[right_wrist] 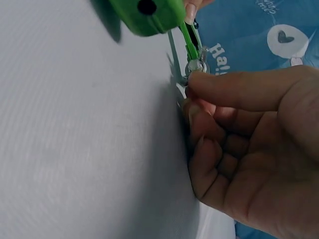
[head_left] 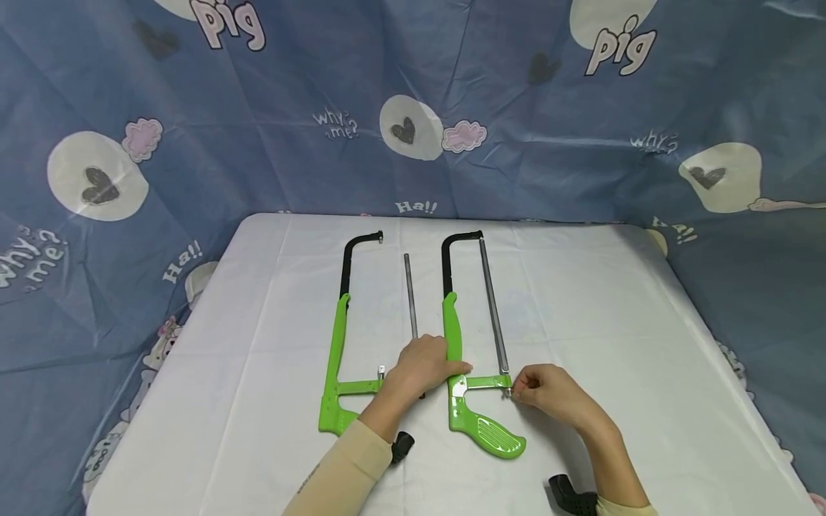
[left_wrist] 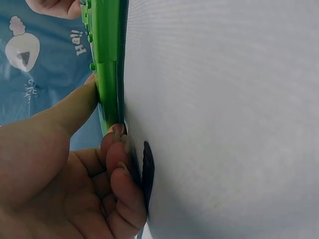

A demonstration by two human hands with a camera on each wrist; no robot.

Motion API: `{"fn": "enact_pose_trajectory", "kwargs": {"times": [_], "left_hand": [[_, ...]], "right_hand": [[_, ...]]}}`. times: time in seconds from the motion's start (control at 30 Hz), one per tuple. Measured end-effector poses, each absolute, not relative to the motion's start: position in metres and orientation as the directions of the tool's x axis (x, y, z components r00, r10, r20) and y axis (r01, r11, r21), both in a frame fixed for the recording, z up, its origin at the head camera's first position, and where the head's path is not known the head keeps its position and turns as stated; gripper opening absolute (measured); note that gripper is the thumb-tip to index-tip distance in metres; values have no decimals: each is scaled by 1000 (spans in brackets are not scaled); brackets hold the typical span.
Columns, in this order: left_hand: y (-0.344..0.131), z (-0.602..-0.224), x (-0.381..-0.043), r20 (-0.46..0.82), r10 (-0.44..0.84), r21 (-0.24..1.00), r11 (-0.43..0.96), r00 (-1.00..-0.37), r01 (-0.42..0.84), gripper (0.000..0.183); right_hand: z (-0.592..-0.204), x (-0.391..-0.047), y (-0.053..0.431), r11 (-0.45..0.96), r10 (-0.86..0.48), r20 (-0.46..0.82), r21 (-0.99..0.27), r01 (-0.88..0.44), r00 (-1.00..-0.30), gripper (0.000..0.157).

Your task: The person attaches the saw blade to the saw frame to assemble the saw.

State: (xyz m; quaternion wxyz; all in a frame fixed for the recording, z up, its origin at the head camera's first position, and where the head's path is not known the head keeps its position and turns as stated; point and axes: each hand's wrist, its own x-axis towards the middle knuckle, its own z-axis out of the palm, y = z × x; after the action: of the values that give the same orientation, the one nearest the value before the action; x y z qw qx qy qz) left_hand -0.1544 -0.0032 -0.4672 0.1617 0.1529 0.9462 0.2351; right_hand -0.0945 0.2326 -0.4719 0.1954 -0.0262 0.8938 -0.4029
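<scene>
Hacksaw Held at the Frame and Rear Fitting

We see a hacksaw with a bright green handle and frame and a bent black front bar (head_left: 454, 340) lying on a table covered in smooth white cloth (head_left: 619, 315). Its handle points toward us and the front bar points away. A narrow, straight grey blade (head_left: 493, 308) spans the frame on the right side, running from the tip of the front bar to the rear green arm.

Our left hand (head_left: 419, 365) grips the green frame just above its junction with the rear arm. The thumb lies across the frame; the left wrist view shows the other fingers curled against its opposite edge, near the cloth.

Our right hand (head_left: 555, 390) pinches a small silver metal fitting (head_left: 508, 392) at the outer end of the rear arm, between thumb and forefinger. The remaining fingers are curled in toward the palm.

To the left we find a second green-and-black hacksaw (head_left: 336, 351), set roughly parallel to the first, its handle partly covered by our left forearm. A loose grey blade (head_left: 411, 297) lies between the two hacksaws, partly hidden by our left hand. Behind the table hangs a blue printed fabric backdrop (head_left: 548, 143).
</scene>
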Motion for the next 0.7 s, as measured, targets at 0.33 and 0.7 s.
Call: {"fn": "enact_pose_trajectory", "kwargs": {"times": [0.33,0.7], "left_hand": [[-3,-467,-155,-234,367,496,842,-900,214,46],[-3,-469,-155,-234,365,496,842,-901,212,46]], "right_hand": [[-470,-95,234,654,-242,-357,-747,120,-902,8],[-467,-96,235,656,-208,-395,-735,173,-895,24]]}}
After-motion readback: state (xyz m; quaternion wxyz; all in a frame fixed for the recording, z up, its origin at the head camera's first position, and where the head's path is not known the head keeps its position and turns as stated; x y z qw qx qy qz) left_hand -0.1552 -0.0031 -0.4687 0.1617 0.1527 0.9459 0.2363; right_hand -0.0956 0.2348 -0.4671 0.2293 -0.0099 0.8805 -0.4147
